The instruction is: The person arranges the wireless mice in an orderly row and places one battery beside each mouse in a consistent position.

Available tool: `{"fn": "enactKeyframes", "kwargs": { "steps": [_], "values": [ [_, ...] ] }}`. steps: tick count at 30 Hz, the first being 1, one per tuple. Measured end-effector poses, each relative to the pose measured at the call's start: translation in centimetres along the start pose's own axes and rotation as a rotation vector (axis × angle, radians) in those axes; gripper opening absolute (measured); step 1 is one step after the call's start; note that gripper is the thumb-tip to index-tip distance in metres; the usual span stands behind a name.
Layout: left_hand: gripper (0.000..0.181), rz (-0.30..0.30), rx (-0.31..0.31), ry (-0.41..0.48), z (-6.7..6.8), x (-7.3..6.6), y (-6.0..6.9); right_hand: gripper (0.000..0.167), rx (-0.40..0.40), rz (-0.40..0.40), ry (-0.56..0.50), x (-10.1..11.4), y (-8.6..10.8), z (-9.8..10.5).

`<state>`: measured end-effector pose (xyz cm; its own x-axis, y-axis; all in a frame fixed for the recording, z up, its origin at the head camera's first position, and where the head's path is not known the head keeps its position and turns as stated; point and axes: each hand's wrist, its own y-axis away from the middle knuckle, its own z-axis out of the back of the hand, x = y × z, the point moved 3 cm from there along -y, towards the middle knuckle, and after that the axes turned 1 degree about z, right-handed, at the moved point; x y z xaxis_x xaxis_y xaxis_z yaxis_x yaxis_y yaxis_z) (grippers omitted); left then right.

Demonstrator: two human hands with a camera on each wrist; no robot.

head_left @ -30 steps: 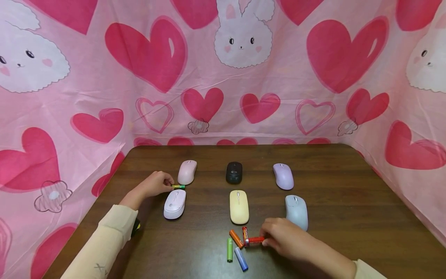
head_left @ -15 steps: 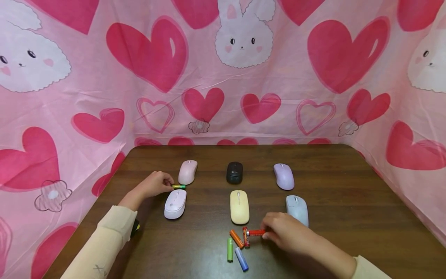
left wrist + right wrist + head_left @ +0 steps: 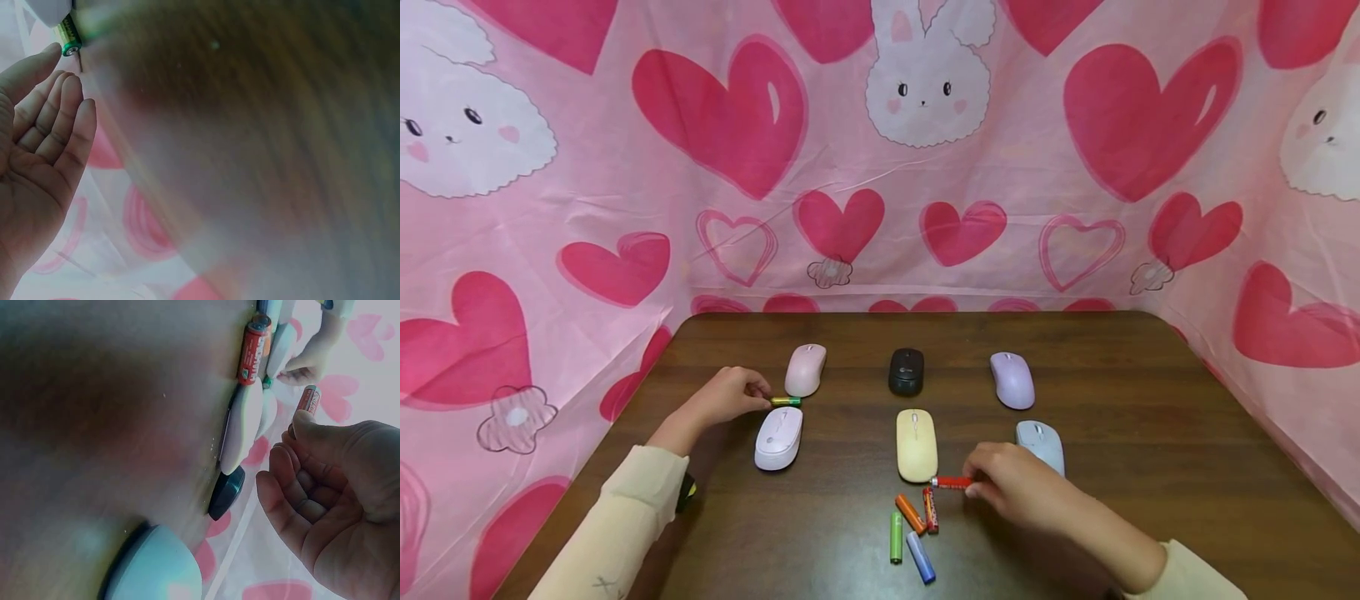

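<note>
A red battery (image 3: 953,482) is pinched between the thumb and fingertips of my right hand (image 3: 1026,487), just below the yellow mouse (image 3: 917,446); the right wrist view shows that red battery (image 3: 309,399) sticking out past the thumb. My left hand (image 3: 730,395) is by a green and gold battery (image 3: 786,402) lying between the pink mouse (image 3: 806,370) and the white mouse (image 3: 778,439). In the left wrist view its relaxed fingers stop short of the battery (image 3: 70,37). A second red battery (image 3: 931,510) lies beside an orange battery (image 3: 911,513).
Green (image 3: 896,537) and blue (image 3: 921,557) batteries lie near the front. A black mouse (image 3: 906,372), a purple mouse (image 3: 1012,380) and a light blue mouse (image 3: 1041,445), partly behind my right hand, stand on the brown table (image 3: 820,533). A patterned pink cloth (image 3: 865,167) surrounds it.
My right hand has moved the pinched red battery away from me, up from the second red one toward the yellow mouse. My left hand has drawn slightly left, while its battery stays put.
</note>
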<state>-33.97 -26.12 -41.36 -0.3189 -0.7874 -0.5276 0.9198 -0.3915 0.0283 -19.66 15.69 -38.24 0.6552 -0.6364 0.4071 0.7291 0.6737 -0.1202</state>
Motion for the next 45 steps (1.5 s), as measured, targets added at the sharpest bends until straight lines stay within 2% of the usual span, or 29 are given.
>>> {"fn": "enactKeyframes", "kwargs": {
  "steps": [9,20,32,39,45],
  "values": [
    [0.016,0.013,0.000,0.012,0.2,-0.2,0.5,0.012,-0.067,-0.002,0.020,-0.4,-0.6,0.7],
    [0.018,0.018,-0.005,0.019,0.4,-0.8,1.0,0.011,-0.074,-0.060,0.037,-1.0,-1.5,1.5],
    [0.015,-0.036,-0.027,-0.027,0.7,-2.4,1.4,0.011,-0.107,-0.066,0.072,-1.4,-2.6,1.9],
    [0.014,-0.075,-0.057,-0.040,1.0,-3.2,1.7,0.011,-0.104,-0.102,0.074,-1.8,-3.6,2.0],
    [0.018,-0.100,-0.039,-0.054,0.8,-4.2,2.0,0.011,-0.081,-0.137,0.083,-2.3,-4.5,1.9]
  ]
}}
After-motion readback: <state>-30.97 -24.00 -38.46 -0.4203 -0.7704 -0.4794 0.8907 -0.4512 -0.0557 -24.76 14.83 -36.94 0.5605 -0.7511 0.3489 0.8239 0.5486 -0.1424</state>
